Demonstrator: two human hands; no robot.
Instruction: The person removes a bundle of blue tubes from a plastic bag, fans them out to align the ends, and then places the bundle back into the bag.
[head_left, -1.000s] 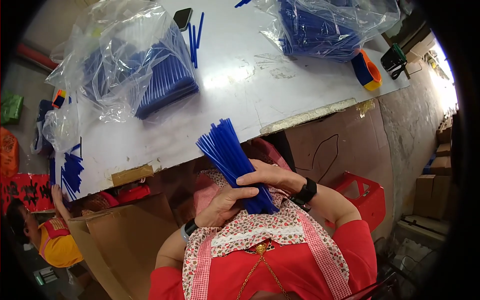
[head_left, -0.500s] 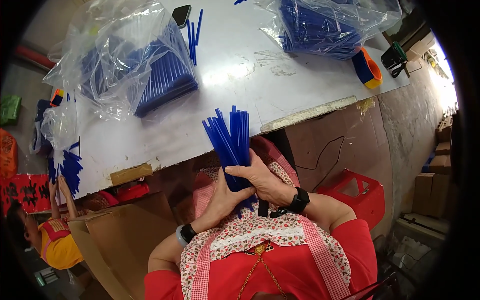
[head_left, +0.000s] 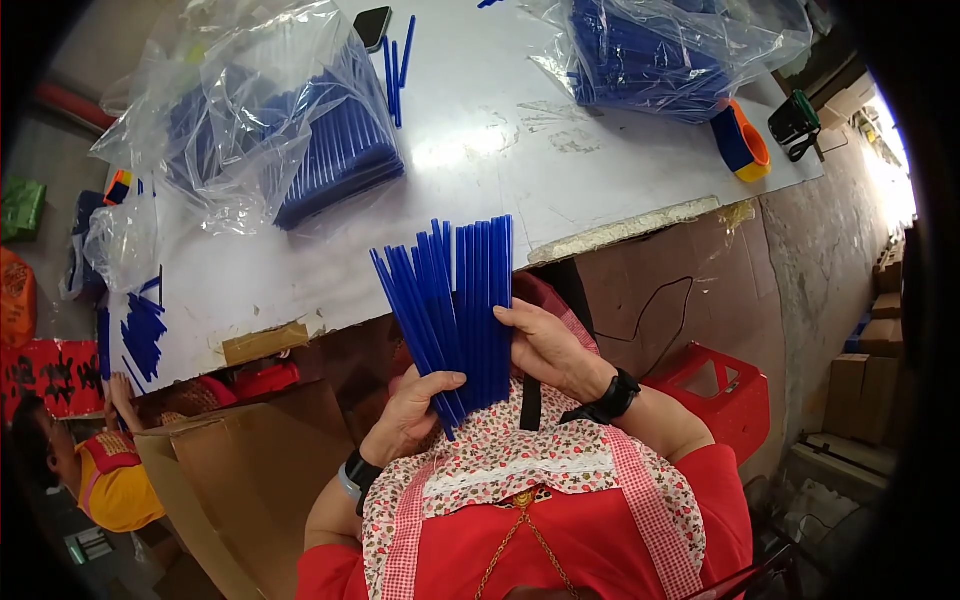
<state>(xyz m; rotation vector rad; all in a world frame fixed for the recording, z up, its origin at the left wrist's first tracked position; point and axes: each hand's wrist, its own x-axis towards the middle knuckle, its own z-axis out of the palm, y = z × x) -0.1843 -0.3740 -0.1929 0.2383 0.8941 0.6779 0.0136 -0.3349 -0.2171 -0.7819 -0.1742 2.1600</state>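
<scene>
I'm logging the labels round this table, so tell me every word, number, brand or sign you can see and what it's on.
Red banner, left edge: large black characters; I won't copy the wording.
Orange bag, above it in the picture: dark marks, too blurred to read.
Blue straws in the left hand and right hand: no lettering visible.

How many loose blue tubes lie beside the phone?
3, just right of the phone: left tube, middle tube and right tube. The adjacent clear bag might hide others.
</scene>
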